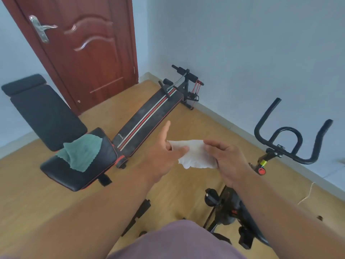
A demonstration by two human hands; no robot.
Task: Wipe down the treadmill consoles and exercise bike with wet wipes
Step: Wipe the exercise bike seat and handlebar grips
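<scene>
Both my left hand (pixel 164 156) and right hand (pixel 227 157) pinched the wet wipe (pixel 194 154), spreading it. Wiping had not begun. The exercise bike (pixel 291 139) likely came next.

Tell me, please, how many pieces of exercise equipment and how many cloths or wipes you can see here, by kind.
Weight bench: 1
Sit-up bench: 1
Exercise bike: 1
White wet wipe, held between left hand and right hand: 1
Green cloth on the weight bench seat: 1
Total: 5
</scene>
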